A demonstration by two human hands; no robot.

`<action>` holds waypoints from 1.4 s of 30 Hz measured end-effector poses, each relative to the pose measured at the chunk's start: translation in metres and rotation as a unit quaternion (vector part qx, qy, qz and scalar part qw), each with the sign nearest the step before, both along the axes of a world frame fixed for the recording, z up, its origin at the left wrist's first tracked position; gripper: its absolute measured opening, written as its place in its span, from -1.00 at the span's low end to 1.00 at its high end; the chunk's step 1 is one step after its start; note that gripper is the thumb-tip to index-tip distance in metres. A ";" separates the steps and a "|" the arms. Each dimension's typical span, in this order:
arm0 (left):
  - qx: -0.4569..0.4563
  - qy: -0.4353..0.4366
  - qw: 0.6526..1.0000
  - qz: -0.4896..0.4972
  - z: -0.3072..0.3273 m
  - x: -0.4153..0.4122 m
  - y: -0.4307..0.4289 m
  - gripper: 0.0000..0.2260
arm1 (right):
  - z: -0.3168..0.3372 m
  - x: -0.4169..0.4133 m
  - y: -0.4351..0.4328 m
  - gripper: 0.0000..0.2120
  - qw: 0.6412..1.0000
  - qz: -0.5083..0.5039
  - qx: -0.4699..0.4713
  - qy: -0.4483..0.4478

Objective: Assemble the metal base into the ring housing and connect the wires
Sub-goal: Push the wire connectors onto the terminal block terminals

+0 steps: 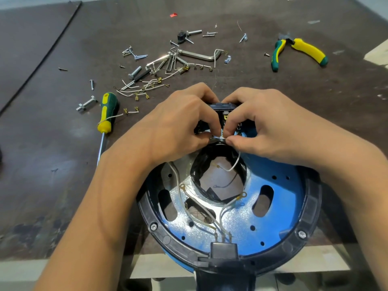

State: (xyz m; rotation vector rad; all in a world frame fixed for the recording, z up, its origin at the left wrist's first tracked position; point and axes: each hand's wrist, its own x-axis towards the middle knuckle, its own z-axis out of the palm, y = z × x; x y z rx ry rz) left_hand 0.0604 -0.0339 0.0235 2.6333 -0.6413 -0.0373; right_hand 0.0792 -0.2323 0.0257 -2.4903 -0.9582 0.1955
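Your left hand [180, 124] and right hand [266, 124] meet at the far edge of the black plastic ring housing [312, 208], which sits at the near edge of the dark, scuffed desk [52, 143] and overhangs it slightly. Inside the ring lies the round metal base [237, 232], shiny and tinted blue, pierced with oval slots and small round holes, with a large central opening lined in black.

The fingers of your right hand are pressed together, pinching the end of a thin white wire [236, 162] that loops down into the central opening. The fingers of your left hand are curled and pinch a small metallic piece right beside it, against a black terminal block [223, 107] on the ring's far rim; what exactly they hold is too small to tell.

More white wires with ring lugs trail across the base to a black connector [223, 249] at the near rim.

On the desk beyond lie a green-and-yellow screwdriver [106, 118], matching pliers [298, 52], hex keys [201, 56], and scattered screws and bolts [134, 55].
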 end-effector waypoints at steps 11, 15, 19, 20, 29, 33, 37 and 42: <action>0.002 0.004 1.000 0.010 0.001 0.000 0.000 -0.84 | 0.000 0.003 0.000 -0.94 0.999 -0.026 0.031 -0.024; 0.005 0.005 1.000 0.016 0.000 0.000 0.000 -0.82 | -0.001 0.001 0.000 -0.64 0.996 -0.045 0.072 -0.021; -0.005 0.001 1.000 0.013 0.000 0.001 -0.001 -0.83 | -0.002 0.002 0.000 -0.47 0.995 -0.041 0.084 -0.014; -0.007 0.000 1.000 0.010 0.000 0.001 -0.001 -0.84 | -0.003 0.003 0.000 -0.45 0.996 -0.042 0.081 -0.014; -0.009 0.005 1.000 0.008 0.000 0.000 0.000 -0.91 | -0.003 0.003 0.000 -0.38 0.997 -0.044 0.063 -0.021; -0.013 0.002 1.000 0.008 -0.001 0.001 0.000 -0.92 | -0.003 0.002 0.000 -0.43 0.997 -0.039 0.069 -0.023; -0.009 -0.006 1.000 0.006 -0.002 0.001 -0.001 -0.92 | -0.003 0.002 0.000 -0.48 0.996 -0.041 0.075 -0.020; -0.024 -0.023 0.999 -0.015 -0.001 0.000 0.000 -0.82 | -0.001 0.001 0.001 -0.47 0.996 -0.040 0.071 -0.020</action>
